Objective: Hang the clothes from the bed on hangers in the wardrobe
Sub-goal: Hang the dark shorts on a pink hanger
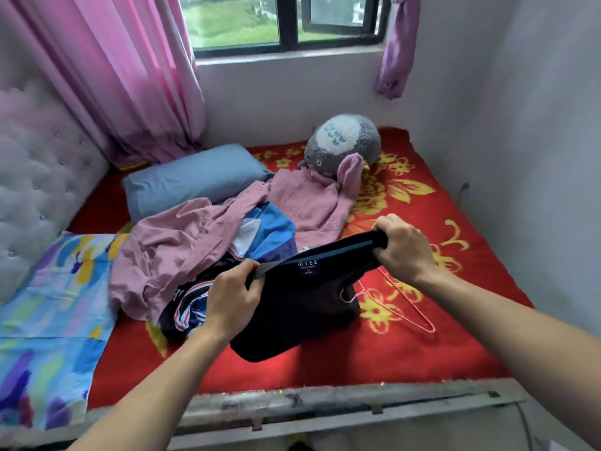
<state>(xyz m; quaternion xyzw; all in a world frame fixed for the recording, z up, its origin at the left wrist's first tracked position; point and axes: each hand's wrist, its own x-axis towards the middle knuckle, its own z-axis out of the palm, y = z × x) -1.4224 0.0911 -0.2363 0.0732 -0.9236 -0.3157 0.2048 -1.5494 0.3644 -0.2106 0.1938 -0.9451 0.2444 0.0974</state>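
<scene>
Black garment stretched open over bed

Left hand (232,296) and right hand (401,244) each clutch the black shirt (292,307) neckband, likely readying it for the pink hanger (405,301) beneath.

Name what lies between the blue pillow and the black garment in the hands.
Head view: a crumpled pink garment and a blue-and-white garment lie between pillow and black garment.

A small dark neck label (308,267) inside the collar of the black garment (292,307) reads "MTEE"; the finer lines beneath are too small to read.
</scene>
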